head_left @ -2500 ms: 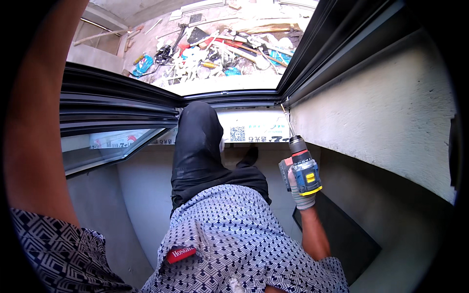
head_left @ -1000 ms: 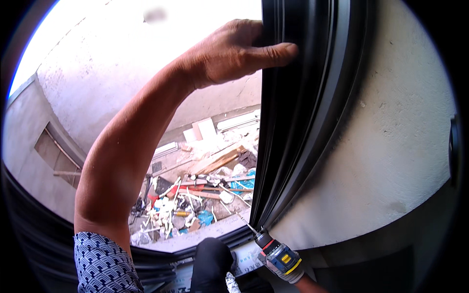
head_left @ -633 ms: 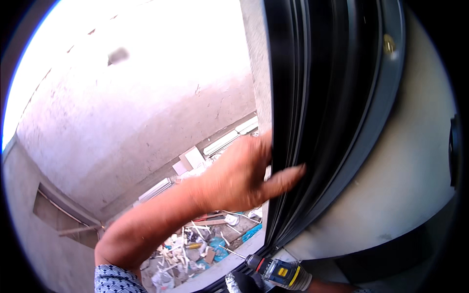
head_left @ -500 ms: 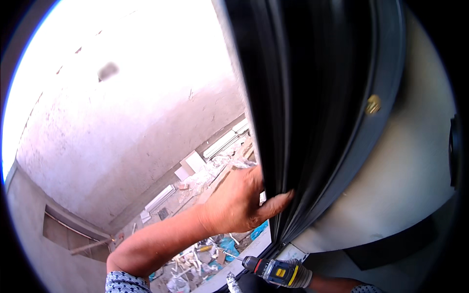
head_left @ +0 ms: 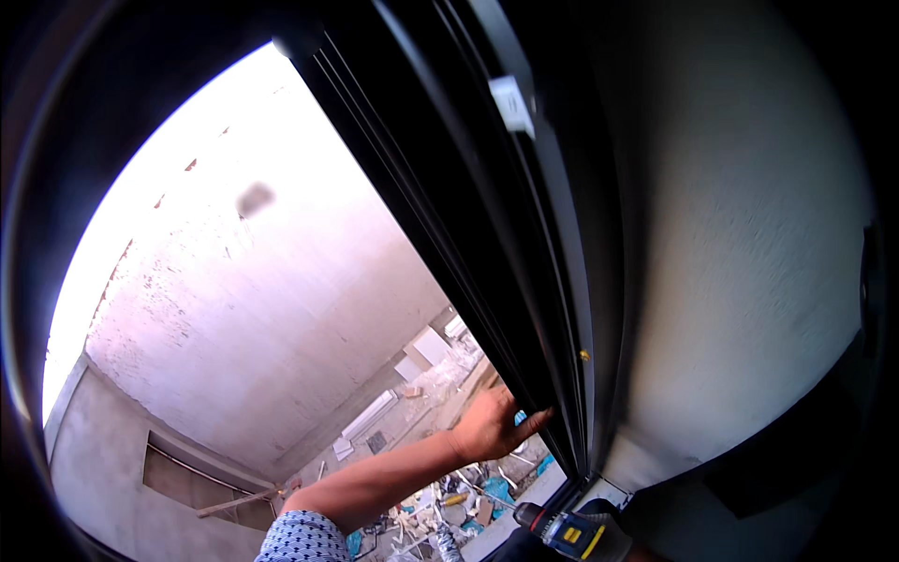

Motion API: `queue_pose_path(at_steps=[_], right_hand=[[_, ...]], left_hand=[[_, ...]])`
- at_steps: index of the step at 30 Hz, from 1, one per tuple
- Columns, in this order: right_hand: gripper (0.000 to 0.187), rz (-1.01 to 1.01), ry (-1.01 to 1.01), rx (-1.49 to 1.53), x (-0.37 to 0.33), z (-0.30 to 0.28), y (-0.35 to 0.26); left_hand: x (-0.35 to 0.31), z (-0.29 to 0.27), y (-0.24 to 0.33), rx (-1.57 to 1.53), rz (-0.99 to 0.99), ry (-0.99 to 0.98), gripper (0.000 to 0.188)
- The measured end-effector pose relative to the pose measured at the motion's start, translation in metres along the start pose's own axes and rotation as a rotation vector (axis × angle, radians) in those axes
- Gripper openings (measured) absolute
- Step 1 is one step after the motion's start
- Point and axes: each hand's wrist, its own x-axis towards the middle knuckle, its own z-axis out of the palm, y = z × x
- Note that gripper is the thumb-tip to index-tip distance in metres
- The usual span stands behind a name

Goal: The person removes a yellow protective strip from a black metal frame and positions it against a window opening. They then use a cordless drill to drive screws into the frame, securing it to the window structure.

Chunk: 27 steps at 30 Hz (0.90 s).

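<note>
A tall black metal window frame with long grooves runs from the top of the view down to the sill. My left hand grips its lower left edge, with the thumb on the near face and the other fingers behind the edge, largely hidden. Low in the view, a yellow-and-black cordless drill points to the upper left. My right hand is wrapped round it, dim and partly cut off by the lower rim. A small brass-coloured fitting sits on the frame's right strip, below a white tag.
Right of the frame stands a pale plastered wall. Beyond the opening rise a rough grey wall and a floor strewn with rubble and scraps. White boards lean at the far wall's foot.
My view has shifted upward along the frame, which now looks more slanted, and the white tag has come into sight. My left hand keeps its grip; the drill appears lower and further right.
</note>
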Motion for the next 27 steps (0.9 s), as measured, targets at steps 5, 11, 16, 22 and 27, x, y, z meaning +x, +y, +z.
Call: queue_pose_path(at_steps=[5,11,16,22,27], right_hand=[[0.016,-0.092,0.011,-0.296,0.018,-0.04,-0.028],[0.015,-0.115,-0.037,-0.434,0.011,-0.073,-0.023],[0.017,-0.008,0.007,-0.341,0.011,-0.096,-0.037],[0.02,0.024,-0.052,-0.583,-0.003,-0.106,-0.042],[0.021,0.522,0.082,0.236,-0.003,-0.11,-0.058]], left_hand=[[0.008,-0.029,0.022,0.002,-0.051,-0.063,0.029],[0.009,-0.033,0.022,0.024,-0.032,-0.12,0.034],[0.01,-0.043,0.027,0.081,-0.054,-0.136,0.035],[0.014,-0.061,0.05,0.095,-0.016,-0.032,0.035],[0.021,-0.103,0.073,0.066,0.001,0.243,0.062]])
